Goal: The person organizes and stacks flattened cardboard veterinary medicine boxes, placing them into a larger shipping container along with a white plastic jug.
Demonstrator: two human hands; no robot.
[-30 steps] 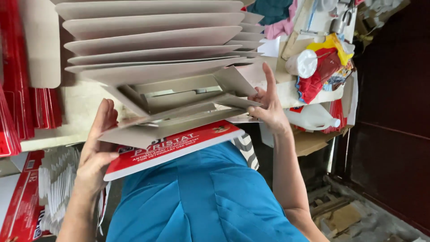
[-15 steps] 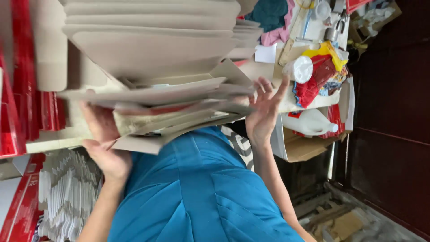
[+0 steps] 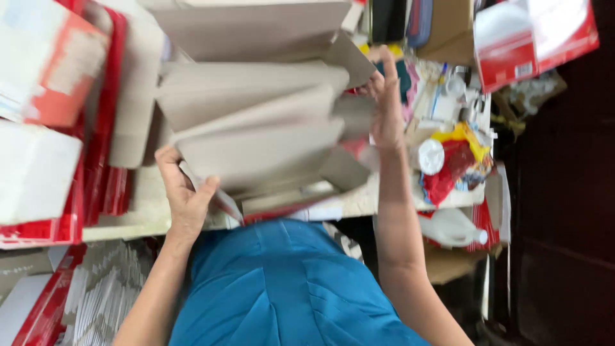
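A thick stack of flat grey-brown cardboard box blanks [image 3: 256,128] with red printed faces stands tilted up above the table edge. My left hand [image 3: 182,192] grips the stack's lower left corner, thumb over the front sheet. My right hand [image 3: 387,109] is raised against the stack's right side, fingers spread on a folded flap near the top. The blanks fan apart slightly between both hands. My blue shirt [image 3: 288,288] fills the bottom of the view.
Red and white cartons [image 3: 57,128] pile up at the left. A cluttered shelf on the right holds a red and yellow bag [image 3: 451,166], white bottles [image 3: 448,227] and small jars. White folded sheets [image 3: 102,295] lie at bottom left. The pale table edge [image 3: 128,227] runs below the stack.
The stack has been lifted from lying flat to nearly upright. My right hand has risen along its right side, and my left hand has slid under the lower corner.
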